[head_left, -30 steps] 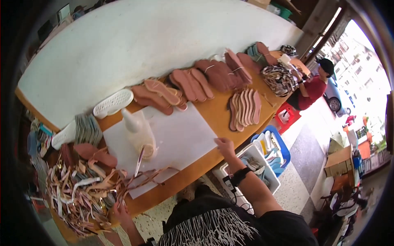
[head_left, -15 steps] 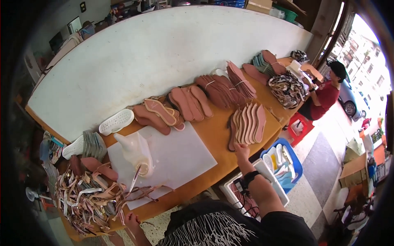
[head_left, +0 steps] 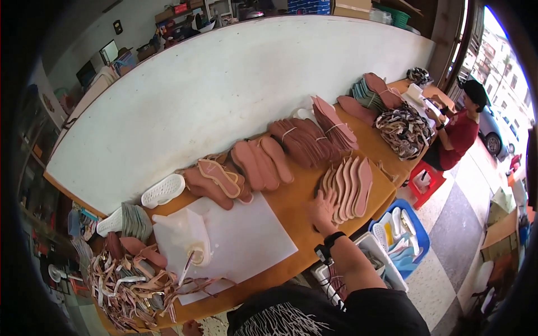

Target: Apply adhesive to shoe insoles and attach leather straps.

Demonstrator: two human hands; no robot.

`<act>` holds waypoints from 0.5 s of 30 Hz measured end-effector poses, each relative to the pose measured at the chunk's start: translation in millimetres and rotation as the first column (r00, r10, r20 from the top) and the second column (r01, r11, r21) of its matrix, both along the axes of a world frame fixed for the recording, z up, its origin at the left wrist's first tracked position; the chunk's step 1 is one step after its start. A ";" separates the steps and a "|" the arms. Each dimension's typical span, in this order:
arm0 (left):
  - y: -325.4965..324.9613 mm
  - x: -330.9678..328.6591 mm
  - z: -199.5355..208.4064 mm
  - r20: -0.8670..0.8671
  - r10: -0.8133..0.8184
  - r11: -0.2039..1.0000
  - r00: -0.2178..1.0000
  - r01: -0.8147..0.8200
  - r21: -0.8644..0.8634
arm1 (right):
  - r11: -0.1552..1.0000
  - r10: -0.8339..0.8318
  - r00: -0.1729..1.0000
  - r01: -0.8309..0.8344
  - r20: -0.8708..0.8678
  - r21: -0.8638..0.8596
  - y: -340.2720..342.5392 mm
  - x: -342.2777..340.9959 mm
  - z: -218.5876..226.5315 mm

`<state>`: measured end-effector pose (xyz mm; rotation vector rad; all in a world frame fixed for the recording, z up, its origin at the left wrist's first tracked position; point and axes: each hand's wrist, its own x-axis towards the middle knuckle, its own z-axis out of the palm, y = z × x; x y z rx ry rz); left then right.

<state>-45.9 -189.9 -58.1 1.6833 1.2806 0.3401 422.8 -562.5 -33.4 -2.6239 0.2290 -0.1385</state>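
Observation:
My right hand reaches out to the table and touches the near left side of a row of pinkish-brown shoe soles, fanned so they overlap. Its fingers are stretched and spread. At the lower edge, only a small part of my left hand shows, below the table's front edge; its fingers cannot be made out. Close to it lies a tangled heap of brown and beige straps. A white plastic container with a brush in its opening rests on a white sheet.
Along the white partition lie bundled soles, a sandal and a white shoe form. A blue basin of shoe forms stands right. Beyond, a person in red works by a heap of dark straps.
My right hand has opened and shifted slightly left of the fanned soles. My left hand has dropped toward the lower edge. The whole view has shifted a little.

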 end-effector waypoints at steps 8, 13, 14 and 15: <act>-19.2 22.6 13.3 0.062 0.132 0.985 0.989 -0.124 -0.119 | 0.960 0.045 0.981 -0.094 -0.189 -0.264 -32.3 -10.1 -2.2; 7.1 40.6 -0.1 -0.007 0.004 1.000 1.000 -0.004 -0.031 | 0.955 0.049 0.957 -0.128 -0.285 -0.267 -32.2 -8.1 -3.3; 12.8 42.1 -2.7 0.010 -0.029 0.998 1.000 0.030 -0.053 | 0.950 0.050 0.955 -0.135 -0.291 -0.280 -24.5 -7.6 -4.8; 14.0 38.3 -5.4 0.020 -0.049 0.996 0.999 0.050 -0.075 | 0.948 0.062 0.956 -0.147 -0.288 -0.282 -16.0 -8.8 -3.7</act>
